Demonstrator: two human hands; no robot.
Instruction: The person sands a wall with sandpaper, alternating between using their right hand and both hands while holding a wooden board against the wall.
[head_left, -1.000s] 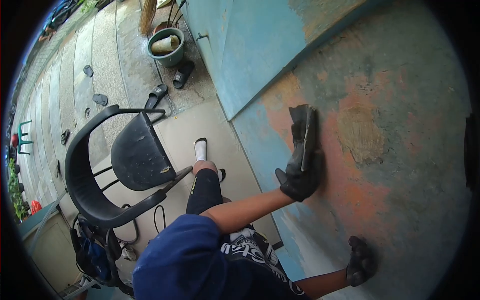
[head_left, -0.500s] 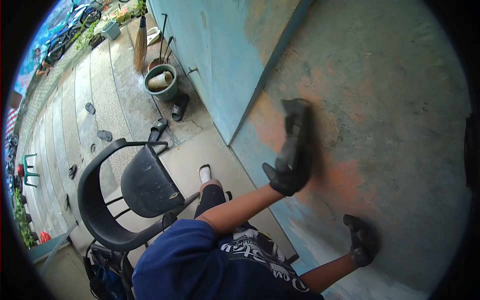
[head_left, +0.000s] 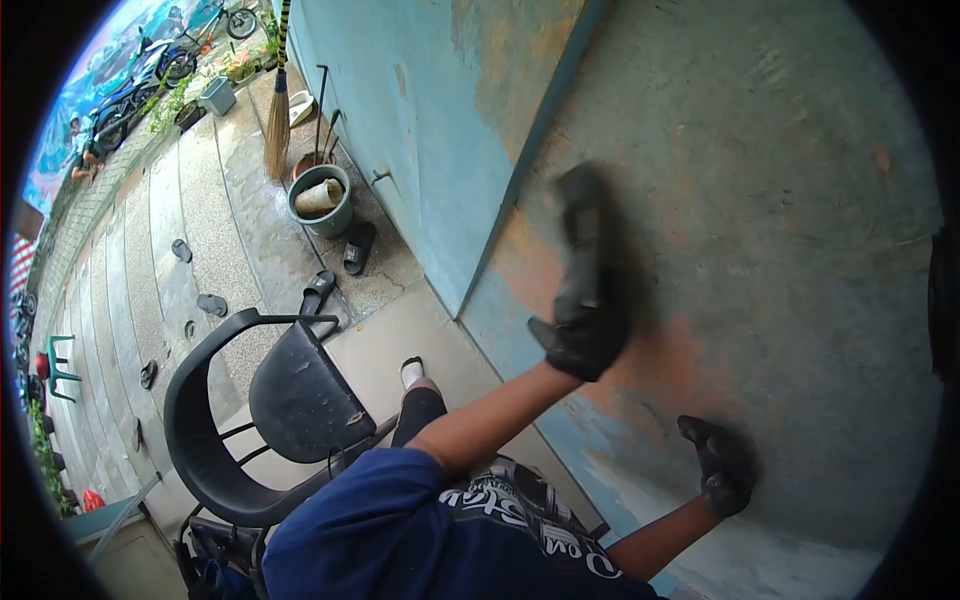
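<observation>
Left hand (head_left: pixel 583 345): black glove, arm reaching across to the wall (head_left: pixel 790 320). Fingers closed on a dark pad (one digit juts out to the side); the blur hides how the rest lie.

Dark pad (head_left: pixel 583 212): long, narrow, blurred, extending beyond the left hand, held along the wall near the edge of the blue panel (head_left: pixel 410 130). Full contact with the wall cannot be told.

Right hand (head_left: pixel 728 468): black glove, set against the wall, well apart from the pad. One digit stands away from the others; whether those are spread or together cannot be told.

Wall: grey, with orange patches beside the left hand and pale blue along the base.

Chair (head_left: pixel 305 400): black, curved back, marked seat, on the tiles near the person's leg.

Bucket (head_left: pixel 335 222): grey-green, beside the panel, a pale roll (head_left: pixel 318 198) lying in it.

Broom (head_left: pixel 278 135): bristles down, beyond the bucket.

Slides (head_left: pixel 318 291): one pair, black, on the floor between bucket and chair.

Stool (head_left: pixel 64 370): green, far off, at the view's left edge.
</observation>
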